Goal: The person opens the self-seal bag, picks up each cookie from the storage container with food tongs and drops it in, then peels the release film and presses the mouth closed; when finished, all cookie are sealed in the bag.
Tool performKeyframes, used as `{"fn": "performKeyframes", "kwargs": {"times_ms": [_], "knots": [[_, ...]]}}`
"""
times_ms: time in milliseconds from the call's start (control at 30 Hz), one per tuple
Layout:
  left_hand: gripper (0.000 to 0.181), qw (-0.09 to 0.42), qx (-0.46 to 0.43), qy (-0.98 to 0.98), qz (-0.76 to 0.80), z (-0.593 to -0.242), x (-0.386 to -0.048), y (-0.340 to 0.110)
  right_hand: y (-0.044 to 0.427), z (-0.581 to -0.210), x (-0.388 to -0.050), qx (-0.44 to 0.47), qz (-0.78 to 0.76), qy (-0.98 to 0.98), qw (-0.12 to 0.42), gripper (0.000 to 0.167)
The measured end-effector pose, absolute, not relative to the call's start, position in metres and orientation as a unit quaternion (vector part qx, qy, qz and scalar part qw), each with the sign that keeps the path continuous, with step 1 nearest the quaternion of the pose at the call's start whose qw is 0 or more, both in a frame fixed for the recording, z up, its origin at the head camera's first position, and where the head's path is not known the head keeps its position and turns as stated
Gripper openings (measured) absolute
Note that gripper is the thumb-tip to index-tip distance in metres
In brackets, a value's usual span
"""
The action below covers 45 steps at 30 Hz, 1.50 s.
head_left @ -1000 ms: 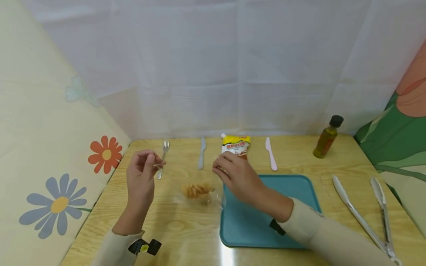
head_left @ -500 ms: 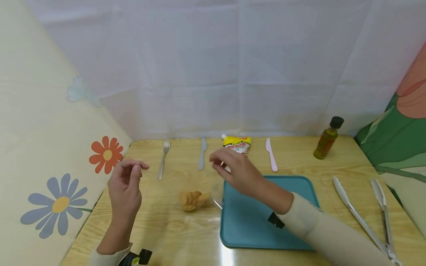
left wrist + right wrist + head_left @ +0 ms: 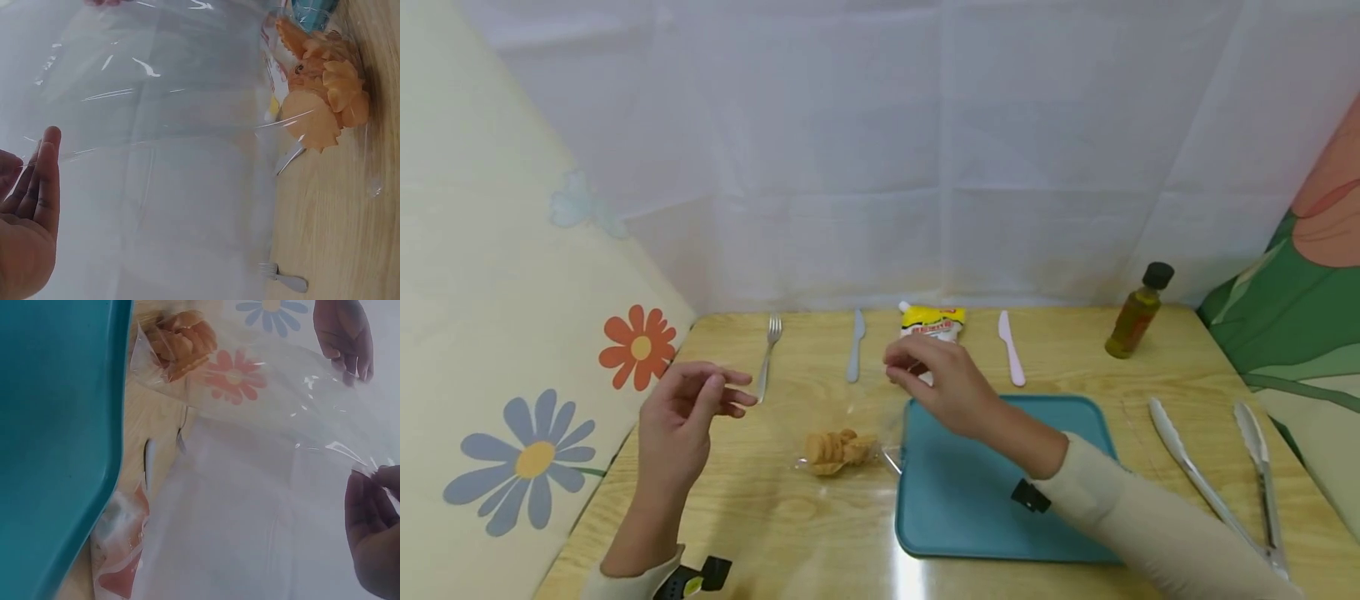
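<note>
A clear plastic bag (image 3: 147, 67) hangs between the two hands, its film spread wide in both wrist views. Tan crisps (image 3: 837, 451) with wavy edges lie in a clump at its bottom, low over the table just left of the tray. My left hand (image 3: 673, 427) pinches one side of the bag's upper edge between thumb and forefinger, the other fingers held out fairly straight. Opposite it, my right hand (image 3: 946, 385) pinches the other side of that edge with thumb and fingertips. The film itself is barely visible in the head view.
A teal tray (image 3: 1000, 533) lies below the right forearm. Along the back are a fork (image 3: 768, 358), a grey knife (image 3: 855, 348), a yellow-and-white packet (image 3: 931, 321), a pink knife (image 3: 1011, 350) and an oil bottle (image 3: 1137, 317). Metal tongs (image 3: 1210, 496) lie at right.
My left hand has moved left, away from the fork, and its free fingers have spread a little. The crisps have shifted slightly nearer; my right hand stays almost in place.
</note>
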State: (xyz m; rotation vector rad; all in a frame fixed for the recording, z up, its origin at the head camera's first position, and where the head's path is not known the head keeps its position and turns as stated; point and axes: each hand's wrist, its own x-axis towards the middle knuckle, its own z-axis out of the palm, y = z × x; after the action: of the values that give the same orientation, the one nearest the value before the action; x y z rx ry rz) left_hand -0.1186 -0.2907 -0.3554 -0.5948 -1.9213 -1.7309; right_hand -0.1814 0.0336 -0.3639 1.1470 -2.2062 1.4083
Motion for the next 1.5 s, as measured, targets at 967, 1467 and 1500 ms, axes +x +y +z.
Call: {"fn": "performKeyframes", "kwargs": {"times_ms": [967,1467,1500], "knots": [[0.017,0.215,-0.224,-0.842,-0.441,-0.350,-0.141,-0.302,0.043,-0.372,-0.192,0.378,0.574,-0.721,0.092,0.016],[0.053,0.130,-0.238,-0.940,-0.205,-0.316,-0.140,-0.274,0.024,-0.344,-0.195,0.387,0.409,-0.826,0.012,0.046],[0.053,0.117,-0.242,-0.945,-0.184,-0.313,-0.140,-0.268,0.021,-0.340,-0.195,0.392,0.383,-0.836,0.010,0.048]]}}
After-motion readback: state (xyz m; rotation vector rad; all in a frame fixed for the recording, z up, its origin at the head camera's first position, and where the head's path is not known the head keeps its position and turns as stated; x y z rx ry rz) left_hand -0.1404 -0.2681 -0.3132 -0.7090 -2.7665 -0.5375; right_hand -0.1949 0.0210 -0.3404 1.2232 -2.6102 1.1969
